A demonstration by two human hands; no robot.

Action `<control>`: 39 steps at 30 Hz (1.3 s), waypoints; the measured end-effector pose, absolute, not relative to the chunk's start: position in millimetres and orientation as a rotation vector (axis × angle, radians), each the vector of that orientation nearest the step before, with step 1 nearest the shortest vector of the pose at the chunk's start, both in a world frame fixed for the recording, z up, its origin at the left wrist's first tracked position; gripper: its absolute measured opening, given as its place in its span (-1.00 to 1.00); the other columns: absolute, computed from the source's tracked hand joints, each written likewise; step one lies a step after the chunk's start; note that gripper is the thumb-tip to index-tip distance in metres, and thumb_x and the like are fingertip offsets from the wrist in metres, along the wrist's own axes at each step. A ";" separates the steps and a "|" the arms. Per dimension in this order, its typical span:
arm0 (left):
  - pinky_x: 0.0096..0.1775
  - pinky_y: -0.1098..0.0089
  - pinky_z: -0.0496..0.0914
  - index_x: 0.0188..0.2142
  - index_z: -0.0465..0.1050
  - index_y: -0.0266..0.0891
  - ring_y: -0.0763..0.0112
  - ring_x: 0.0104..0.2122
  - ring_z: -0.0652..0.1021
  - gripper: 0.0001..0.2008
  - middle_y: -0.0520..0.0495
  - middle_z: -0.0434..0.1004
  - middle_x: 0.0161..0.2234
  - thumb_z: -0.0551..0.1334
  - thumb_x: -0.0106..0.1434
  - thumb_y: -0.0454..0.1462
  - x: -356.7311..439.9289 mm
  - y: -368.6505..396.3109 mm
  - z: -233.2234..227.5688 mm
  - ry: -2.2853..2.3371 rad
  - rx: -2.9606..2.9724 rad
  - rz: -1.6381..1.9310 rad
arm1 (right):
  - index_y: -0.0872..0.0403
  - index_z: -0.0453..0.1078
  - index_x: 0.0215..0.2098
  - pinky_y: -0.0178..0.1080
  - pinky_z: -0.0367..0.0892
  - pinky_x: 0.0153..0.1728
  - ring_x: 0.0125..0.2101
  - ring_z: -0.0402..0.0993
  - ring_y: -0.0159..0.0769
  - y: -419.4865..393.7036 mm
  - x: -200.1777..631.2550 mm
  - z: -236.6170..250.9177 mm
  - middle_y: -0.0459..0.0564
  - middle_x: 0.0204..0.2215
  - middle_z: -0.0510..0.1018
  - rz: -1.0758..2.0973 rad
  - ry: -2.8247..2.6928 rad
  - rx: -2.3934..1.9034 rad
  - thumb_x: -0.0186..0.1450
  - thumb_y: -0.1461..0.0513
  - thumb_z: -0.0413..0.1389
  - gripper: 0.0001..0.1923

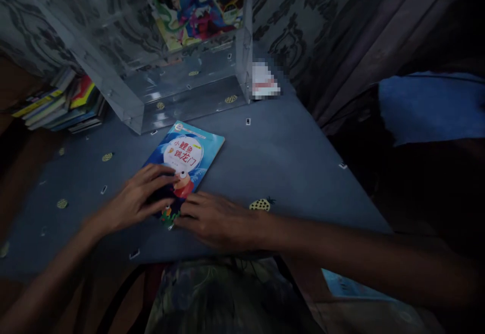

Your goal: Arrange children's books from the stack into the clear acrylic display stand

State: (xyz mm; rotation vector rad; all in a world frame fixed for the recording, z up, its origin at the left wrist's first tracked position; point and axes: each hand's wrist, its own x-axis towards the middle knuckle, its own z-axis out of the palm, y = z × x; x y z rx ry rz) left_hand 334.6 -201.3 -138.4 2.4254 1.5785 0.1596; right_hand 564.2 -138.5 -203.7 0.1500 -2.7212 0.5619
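A blue picture book lies on the grey-blue tablecloth, turned at an angle. Its cover shows Chinese characters in a white circle and a red cartoon fish. Resting on the book's left side, my left hand has its fingers stretched out and apart over the cover. My right hand is at the lower right edge, its bent fingers closed on that edge and its thumb near the bottom corner. My fingers hide parts of the lower cover.
Behind the book stands a clear acrylic box with a colourful illustrated book in it. A stack of books lies at the left. A pixelated white item sits right of the box. The table edge slopes down the right; blue cloth lies beyond.
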 end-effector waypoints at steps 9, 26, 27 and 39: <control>0.20 0.01 0.37 0.26 0.35 -0.06 0.08 0.23 0.41 -0.52 -0.18 0.47 0.19 0.24 0.38 -0.09 317.7 -252.1 -162.6 1.561 2.606 0.116 | 0.16 0.49 -0.01 -0.04 0.37 -0.07 -0.14 0.41 -0.14 -130.5 559.1 -221.3 0.15 -0.16 0.58 0.660 -2.508 -0.146 0.43 0.31 0.01 -0.74; -0.13 0.35 0.52 -0.10 0.57 -0.27 0.32 -0.20 0.65 -0.75 -0.15 0.69 -0.19 0.12 0.46 -0.25 350.9 -252.8 -160.6 1.608 2.509 0.643 | 0.12 0.57 -0.20 -0.15 0.34 -0.16 -0.25 0.45 -0.22 -99.0 569.6 -220.6 0.03 -0.35 0.59 0.710 -2.342 -0.415 0.35 0.30 0.06 -0.78; -0.13 0.36 0.51 -0.13 0.58 -0.27 0.32 -0.21 0.65 -0.75 -0.13 0.69 -0.21 0.12 0.46 -0.23 350.5 -252.3 -159.4 1.619 2.477 0.647 | 0.12 0.57 -0.21 -0.14 0.34 -0.16 -0.25 0.45 -0.22 -99.7 569.6 -220.7 0.03 -0.35 0.59 0.712 -2.342 -0.399 0.35 0.30 0.06 -0.79; -0.18 0.34 0.50 -0.05 0.53 -0.29 0.32 -0.22 0.63 -0.77 -0.15 0.67 -0.18 0.14 0.46 -0.23 351.9 -256.9 -168.3 1.556 2.713 0.561 | 0.10 0.49 -0.02 -0.05 0.33 -0.07 -0.14 0.41 -0.12 -112.9 568.5 -223.3 0.10 -0.17 0.58 0.504 -2.515 -0.039 0.39 0.18 0.15 -0.76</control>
